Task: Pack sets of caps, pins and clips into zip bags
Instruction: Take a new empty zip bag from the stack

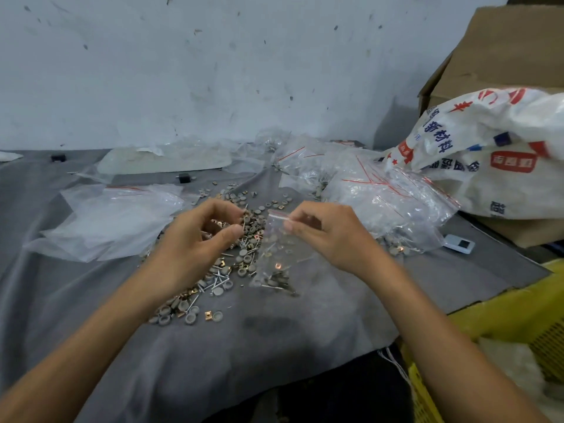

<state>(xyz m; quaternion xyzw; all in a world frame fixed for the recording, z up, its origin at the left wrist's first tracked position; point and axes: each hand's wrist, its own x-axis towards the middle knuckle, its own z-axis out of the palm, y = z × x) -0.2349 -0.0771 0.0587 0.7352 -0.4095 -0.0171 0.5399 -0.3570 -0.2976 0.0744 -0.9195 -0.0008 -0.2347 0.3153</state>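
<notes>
The desk is covered with a grey cloth (pixel 274 337). In its middle, running toward the near edge, lies a loose pile of caps, pins and clips (pixel 213 279).

The right hand (pixel 329 236) pinches the red-striped top of a small zip bag (pixel 276 254) between thumb and fingers. The bag hangs down just right of the pile. Its lower end, where some grey caps, thin pins and a brass-coloured clip have gathered, is close to the cloth.

The left hand (pixel 195 239) is over the pile, fingers curled in toward the thumb, and holds a few small pieces (pixel 220 222), some of them brass-coloured.

Toward the far right corner is a heap of filled zip bags (pixel 384 193) with red strips. Flat clear bags (pixel 113 218) lie on the left side. At the right edge stand a white printed sack (pixel 488 148), a cardboard box (pixel 503 50) and a yellow crate (pixel 512 312).
</notes>
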